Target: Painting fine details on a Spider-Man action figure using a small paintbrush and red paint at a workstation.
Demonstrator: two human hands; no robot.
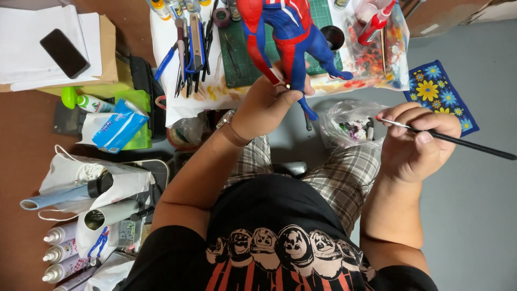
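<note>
Two hands at work, seen from our head cam. Our left hand (267, 103), w/ a watch (232, 129) on the wrist, has its fingers clamped round the lower leg of a red & blue figurine (288, 32), held up over the green cutting mat (245, 51) on the cluttered table. Our right hand (417, 141) sits well apart to the right, fingers pinched together on a thin black paintbrush (458, 141), just beside a clear plastic bag (350, 126). Spray cans (62, 253) lie lower left; a phone (64, 53) rests on paper.
</note>
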